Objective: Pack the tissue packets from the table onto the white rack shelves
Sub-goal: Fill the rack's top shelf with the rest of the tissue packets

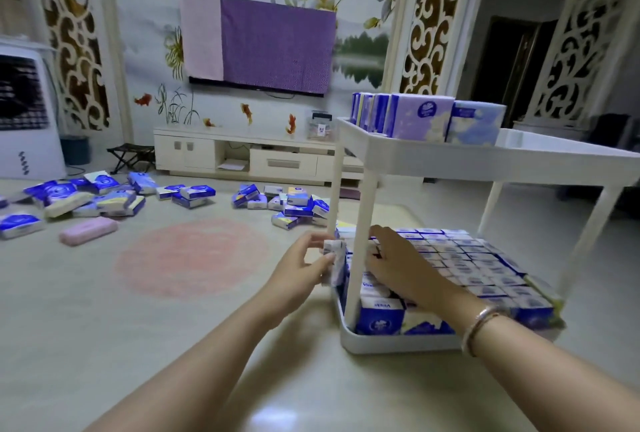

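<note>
A single tissue packet (334,262) is pinched upright between the thumb and fingers of the left hand (300,270), just outside the near-left corner post (360,248) of the white rack (398,340). The right hand (398,263) is laid flat, fingers straight, on the packets already standing in the lower shelf (450,265), holding nothing. The step is judged to be the wedging of this packet into the row at the shelf's left edge; it would best be done by pressing the neighbours aside with the flat hand so that a slot is opened, then sliding the packet down edge-first past the post (the fit looks tight). The packets are soft, plastic-wrapped blocks in blue, purple and white, and are expected to give under pressure. The rack is smooth, rigid moulded plastic with rounded rims. A few larger packs (422,118) are stood on the upper shelf (485,158); many loose packets (86,199) are left scattered well apart on the pale surface (104,310) beyond.
</note>
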Motion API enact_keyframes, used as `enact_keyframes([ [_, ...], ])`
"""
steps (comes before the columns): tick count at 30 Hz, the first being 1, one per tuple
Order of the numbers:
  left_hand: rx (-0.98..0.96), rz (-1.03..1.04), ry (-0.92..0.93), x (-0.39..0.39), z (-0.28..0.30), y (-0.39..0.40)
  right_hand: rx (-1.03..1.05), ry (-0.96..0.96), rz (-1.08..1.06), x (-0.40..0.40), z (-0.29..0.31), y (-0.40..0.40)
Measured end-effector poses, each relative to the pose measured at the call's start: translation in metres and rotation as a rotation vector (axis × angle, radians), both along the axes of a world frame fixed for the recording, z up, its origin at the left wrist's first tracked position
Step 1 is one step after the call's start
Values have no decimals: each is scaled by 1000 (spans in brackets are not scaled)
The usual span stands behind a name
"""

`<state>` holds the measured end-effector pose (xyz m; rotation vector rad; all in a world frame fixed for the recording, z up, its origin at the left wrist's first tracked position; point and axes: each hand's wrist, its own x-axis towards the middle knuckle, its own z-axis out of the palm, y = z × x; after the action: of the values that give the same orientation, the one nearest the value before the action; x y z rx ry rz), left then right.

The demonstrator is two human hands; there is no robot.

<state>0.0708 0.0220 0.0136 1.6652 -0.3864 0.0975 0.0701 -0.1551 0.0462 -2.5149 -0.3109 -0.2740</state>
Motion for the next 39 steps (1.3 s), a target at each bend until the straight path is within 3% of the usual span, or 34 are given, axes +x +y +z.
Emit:
enact_keyframes([
  [4, -46, -120, 12, 3, -2, 7, -138, -18, 43, 10, -7, 9],
  [7, 71, -184, -20, 7, -5, 9, -222, -28, 84, 11, -9, 9],
  [12, 215, 86, -246, 12, 0, -3, -262, -16, 103, 5, -4, 7],
  [17, 228, 190, -355, 18, -5, -16, -262, -33, 119, 1, -4, 6],
  [22, 253, 145, -335, 18, -18, -15, -245, -19, 122, 0, -4, 4],
  [30, 608, 130, -231, 18, -13, -9, -177, -15, 79, -6, -5, -2],
  [35, 506, 120, -161, 4, -2, 8, -54, 2, -22, -35, 1, -11],
  [39, 396, 125, -196, -16, 13, 19, -27, -198, -112, -71, 14, -11],
])
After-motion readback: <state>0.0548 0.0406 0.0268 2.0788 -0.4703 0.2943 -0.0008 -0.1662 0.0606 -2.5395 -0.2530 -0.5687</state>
